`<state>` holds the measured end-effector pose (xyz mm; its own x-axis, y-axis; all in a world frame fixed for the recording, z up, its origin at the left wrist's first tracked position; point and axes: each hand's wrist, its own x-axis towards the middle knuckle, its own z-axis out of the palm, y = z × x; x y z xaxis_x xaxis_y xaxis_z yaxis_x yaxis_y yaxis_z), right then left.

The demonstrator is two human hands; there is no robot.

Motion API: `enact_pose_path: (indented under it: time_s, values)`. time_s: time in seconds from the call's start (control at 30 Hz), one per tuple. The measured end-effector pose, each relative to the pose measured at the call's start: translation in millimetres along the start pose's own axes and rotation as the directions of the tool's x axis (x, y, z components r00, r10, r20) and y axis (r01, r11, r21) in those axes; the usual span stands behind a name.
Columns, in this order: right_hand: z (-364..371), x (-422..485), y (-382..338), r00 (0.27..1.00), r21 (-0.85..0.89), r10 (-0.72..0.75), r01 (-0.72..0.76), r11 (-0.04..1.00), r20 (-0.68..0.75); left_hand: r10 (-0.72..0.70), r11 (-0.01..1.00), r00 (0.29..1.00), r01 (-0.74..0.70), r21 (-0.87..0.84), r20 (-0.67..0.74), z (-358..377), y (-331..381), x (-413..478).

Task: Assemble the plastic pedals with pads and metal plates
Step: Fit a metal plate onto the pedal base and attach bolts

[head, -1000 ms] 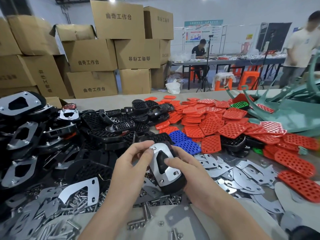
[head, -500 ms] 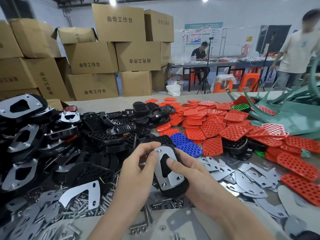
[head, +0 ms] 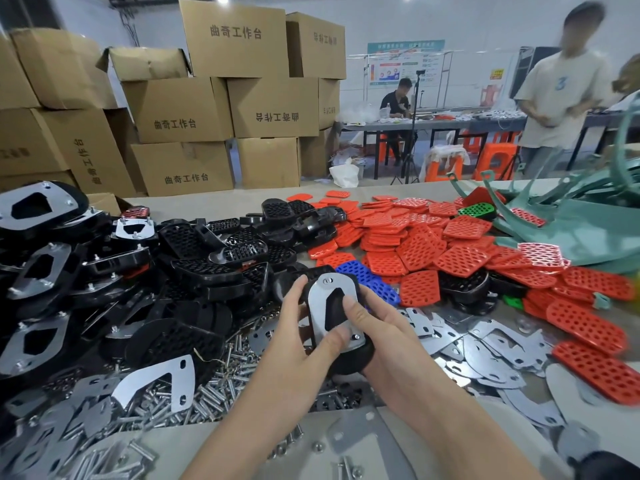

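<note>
Left hand (head: 291, 341), right hand (head: 381, 337) — gripping pedal (head: 351, 357).

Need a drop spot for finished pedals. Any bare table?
Far strip of table, between the boxes and the black pedals. Also the near edge beside the screws, only scattered bits. Everywhere between is piled: red pads, plates.

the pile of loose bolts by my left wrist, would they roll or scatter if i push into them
Probably scatter: the bolts are small round metal cylinders lying loose at all angles, so single ones would likely roll. They look smooth and shiny, so likely slippery to pinch. The metal plate lying on them would probably slide along.
</note>
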<state>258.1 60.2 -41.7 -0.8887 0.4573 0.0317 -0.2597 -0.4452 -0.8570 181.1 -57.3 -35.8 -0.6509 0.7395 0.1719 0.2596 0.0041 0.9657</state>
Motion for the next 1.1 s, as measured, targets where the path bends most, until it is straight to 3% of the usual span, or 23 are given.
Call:
enact_pose_path:
  time_s: [0.37,0.6,0.73,0.93,1.1]
  values:
    - [-3,2,-8,0.999,0.030,0.023,-0.024,0.999,0.032,0.058,0.995,0.996,-0.052,0.084,-0.072,5,2,3]
    - [-13,6,-15,0.977,0.211,-0.035,0.080,0.974,-0.208,0.068,0.916,0.994,-0.028,0.400,-0.087,-27,14,5]
    - [-21,10,-17,0.961,0.305,-0.025,0.112,0.946,-0.275,-0.042,0.792,0.999,0.021,0.610,0.020,-47,15,0]
    - [-23,9,-14,0.978,0.273,-0.002,0.060,0.960,-0.208,-0.043,0.527,0.999,0.041,0.849,-0.022,-72,15,9]
    - [-20,8,-17,0.965,0.239,-0.072,0.134,0.962,-0.253,-0.148,0.119,0.980,-0.115,0.986,0.132,-63,-2,24]
